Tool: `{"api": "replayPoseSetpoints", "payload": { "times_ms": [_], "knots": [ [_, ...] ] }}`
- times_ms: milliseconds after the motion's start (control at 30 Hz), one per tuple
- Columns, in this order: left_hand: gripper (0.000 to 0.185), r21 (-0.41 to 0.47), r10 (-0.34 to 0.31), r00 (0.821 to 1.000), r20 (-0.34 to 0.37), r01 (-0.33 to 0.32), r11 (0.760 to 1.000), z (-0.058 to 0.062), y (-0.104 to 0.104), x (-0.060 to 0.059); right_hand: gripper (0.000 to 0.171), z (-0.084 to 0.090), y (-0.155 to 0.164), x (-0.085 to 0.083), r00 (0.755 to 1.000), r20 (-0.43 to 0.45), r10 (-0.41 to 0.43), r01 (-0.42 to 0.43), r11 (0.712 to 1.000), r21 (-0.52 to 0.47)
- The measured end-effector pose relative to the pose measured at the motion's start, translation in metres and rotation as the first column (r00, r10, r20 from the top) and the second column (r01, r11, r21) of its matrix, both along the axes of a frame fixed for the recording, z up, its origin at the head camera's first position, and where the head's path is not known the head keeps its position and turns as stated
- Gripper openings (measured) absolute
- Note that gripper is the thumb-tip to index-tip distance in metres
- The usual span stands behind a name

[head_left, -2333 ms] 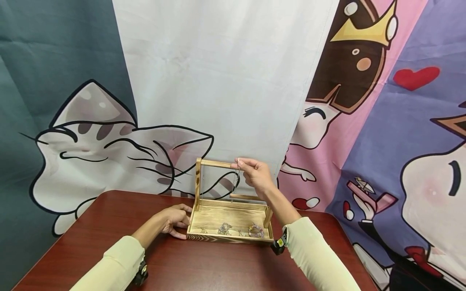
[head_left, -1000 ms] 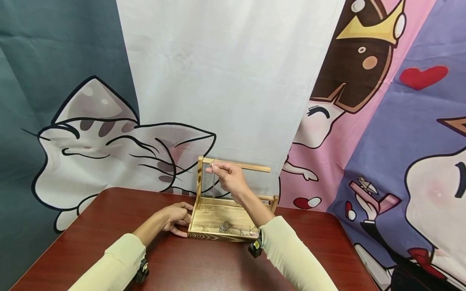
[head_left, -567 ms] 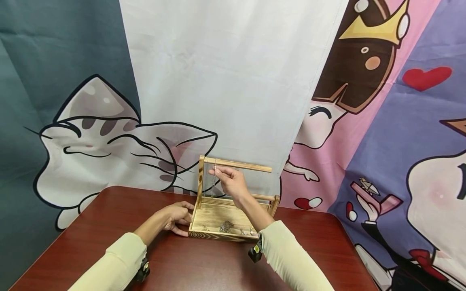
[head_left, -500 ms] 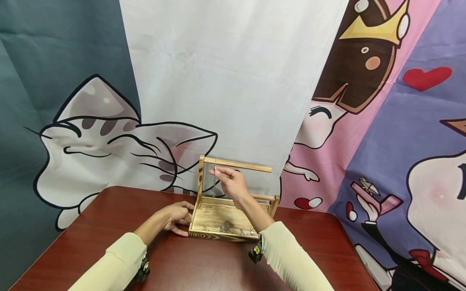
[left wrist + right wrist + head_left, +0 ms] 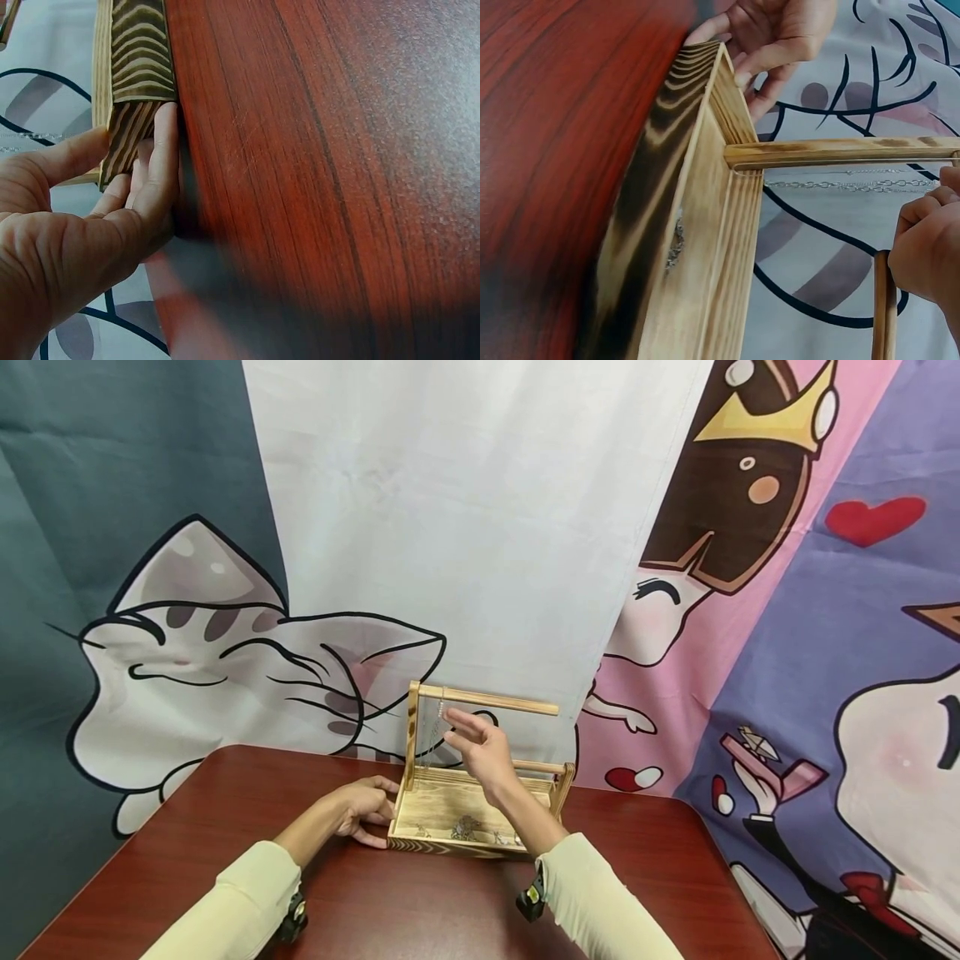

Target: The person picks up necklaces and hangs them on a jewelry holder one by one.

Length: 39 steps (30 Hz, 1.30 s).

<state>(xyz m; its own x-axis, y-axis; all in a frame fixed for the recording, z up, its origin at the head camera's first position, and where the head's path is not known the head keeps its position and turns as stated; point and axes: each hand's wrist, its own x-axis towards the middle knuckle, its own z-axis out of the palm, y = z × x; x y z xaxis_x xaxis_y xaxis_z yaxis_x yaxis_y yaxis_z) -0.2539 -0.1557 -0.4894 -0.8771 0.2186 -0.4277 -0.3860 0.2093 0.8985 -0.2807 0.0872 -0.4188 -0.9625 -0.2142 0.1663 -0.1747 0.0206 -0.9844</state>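
Note:
A wooden jewelry stand has a shallow tray, a tall left post and an upper bar. My left hand grips the tray's left end; in the left wrist view its thumb is at the rim and its fingers lie along the striped outer wall. From the upper bar, near the post, hangs a silver chain necklace. My right hand is just right of it, fingers extended and holding nothing. In the right wrist view the silver chains run alongside the post.
Small metal jewelry lies along the front of the tray. A lower bar crosses at the back right. The stand sits on a reddish-brown table, before a cloth backdrop with cartoon figures.
My right hand carried the necklace left along the upper bar, then let go and drew slightly down and right, its fingers spreading. The necklace now hangs alone. My left hand stayed put.

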Motion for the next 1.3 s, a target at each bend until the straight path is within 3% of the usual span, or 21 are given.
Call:
{"api": "replayPoseSetpoints", "payload": {
  "times_ms": [267,433,700,933,1133,1300],
  "knots": [
    [0.065,0.001,0.001,1.000,-0.004,-0.001,1.000,0.000,-0.001,0.000,0.032,-0.009,-0.001,0.010,0.995,-0.102,0.004,-0.003,1.000,0.015],
    [0.066,0.000,-0.001,1.000,-0.006,0.001,1.000,0.000,-0.001,0.000,0.025,-0.018,-0.001,0.014,0.996,-0.054,0.075,-0.074,0.997,0.020],
    [0.066,-0.001,-0.006,1.000,-0.001,0.006,1.000,-0.001,0.000,-0.001,0.026,-0.036,0.004,0.019,0.989,-0.003,0.150,-0.148,0.981,0.127],
    [0.065,0.002,-0.006,1.000,-0.004,0.006,1.000,-0.003,-0.001,-0.001,0.027,-0.055,0.011,0.022,0.979,-0.047,0.200,-0.185,0.957,0.222],
    [0.065,0.005,-0.006,1.000,-0.006,0.006,1.000,-0.003,-0.001,-0.001,0.024,-0.071,0.020,0.028,0.981,-0.061,0.183,-0.156,0.939,0.307],
    [0.066,0.005,-0.004,1.000,0.000,0.004,1.000,-0.003,-0.001,-0.001,0.025,-0.080,0.026,0.032,0.972,-0.114,0.203,-0.138,0.897,0.420]
  ]
}}
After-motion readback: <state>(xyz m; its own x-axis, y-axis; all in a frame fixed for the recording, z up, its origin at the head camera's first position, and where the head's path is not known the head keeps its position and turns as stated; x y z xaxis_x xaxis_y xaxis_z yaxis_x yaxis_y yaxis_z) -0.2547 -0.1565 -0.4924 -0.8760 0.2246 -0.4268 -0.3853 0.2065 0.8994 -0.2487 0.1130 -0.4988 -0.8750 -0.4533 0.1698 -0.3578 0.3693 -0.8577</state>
